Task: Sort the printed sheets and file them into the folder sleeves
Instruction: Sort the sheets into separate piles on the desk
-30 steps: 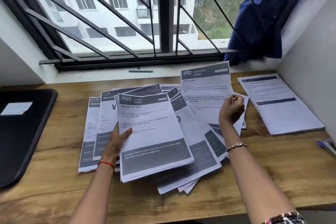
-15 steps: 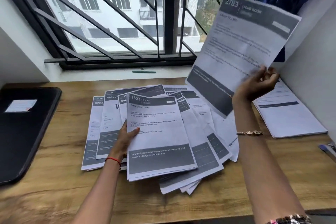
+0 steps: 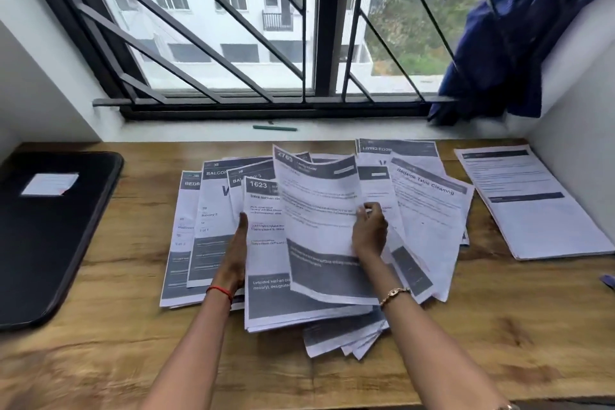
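Printed sheets lie fanned out on the wooden desk (image 3: 100,359). My right hand (image 3: 370,230) pinches the right edge of the sheet headed 2763 (image 3: 319,223), which lies curved over the sheet headed 1623 (image 3: 263,236). My left hand (image 3: 237,253) lies flat with straight fingers at the left edge of the 1623 sheet, over the Balcony sheets (image 3: 209,226). A Bedside Table Cleaning sheet (image 3: 429,213) spreads to the right. The black folder (image 3: 50,243) lies closed at the left.
A separate stack of sheets (image 3: 532,206) sits at the desk's right, against the white wall. A green pen (image 3: 275,127) lies on the window sill. A blue cloth (image 3: 506,43) hangs over the barred window's right corner.
My right hand lifted the 2763 sheet high to the right, then brought it down onto the middle of the pile, over the 1623 sheet. My left hand stayed at the pile's left.
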A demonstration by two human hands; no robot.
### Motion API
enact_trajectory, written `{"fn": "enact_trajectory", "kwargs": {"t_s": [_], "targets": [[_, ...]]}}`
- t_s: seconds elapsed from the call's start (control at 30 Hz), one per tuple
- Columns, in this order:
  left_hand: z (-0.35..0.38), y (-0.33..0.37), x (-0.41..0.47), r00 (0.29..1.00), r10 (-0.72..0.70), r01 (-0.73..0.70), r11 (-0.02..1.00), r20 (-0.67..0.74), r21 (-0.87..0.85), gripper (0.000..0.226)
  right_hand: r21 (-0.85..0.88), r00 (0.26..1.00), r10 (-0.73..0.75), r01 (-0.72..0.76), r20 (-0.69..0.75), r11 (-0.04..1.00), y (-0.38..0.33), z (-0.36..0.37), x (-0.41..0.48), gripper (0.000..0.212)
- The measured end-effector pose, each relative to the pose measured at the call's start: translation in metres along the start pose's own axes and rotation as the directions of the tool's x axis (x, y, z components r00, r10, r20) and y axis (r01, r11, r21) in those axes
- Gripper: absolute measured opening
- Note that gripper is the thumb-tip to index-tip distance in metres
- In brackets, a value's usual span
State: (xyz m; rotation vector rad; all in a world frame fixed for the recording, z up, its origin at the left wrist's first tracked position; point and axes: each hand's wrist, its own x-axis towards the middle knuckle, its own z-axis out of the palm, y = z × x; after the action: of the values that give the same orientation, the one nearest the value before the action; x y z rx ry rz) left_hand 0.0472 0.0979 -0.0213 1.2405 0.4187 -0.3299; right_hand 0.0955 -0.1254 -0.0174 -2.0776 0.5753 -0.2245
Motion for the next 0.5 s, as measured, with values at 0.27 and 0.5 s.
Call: {"fn": "enact_trajectory", "kwargs": {"t_s": [0.27, 0.5], "targets": [[-0.002, -0.003, 0.003, 0.992, 0.112, -0.103, 0.986, -0.063, 0.131, 0.048, -0.192, 0.994, -0.065, 0.08, 0.083, 0.978, 0.001, 0.024, -0.022, 0.022], [-0.005, -0.003, 0.002, 0.989, 0.075, -0.07, 0.997, -0.129, 0.043, 0.047, -0.222, 0.986, -0.12, 0.144, 0.117, 0.964, -0.007, 0.024, -0.014, 0.033]]}}
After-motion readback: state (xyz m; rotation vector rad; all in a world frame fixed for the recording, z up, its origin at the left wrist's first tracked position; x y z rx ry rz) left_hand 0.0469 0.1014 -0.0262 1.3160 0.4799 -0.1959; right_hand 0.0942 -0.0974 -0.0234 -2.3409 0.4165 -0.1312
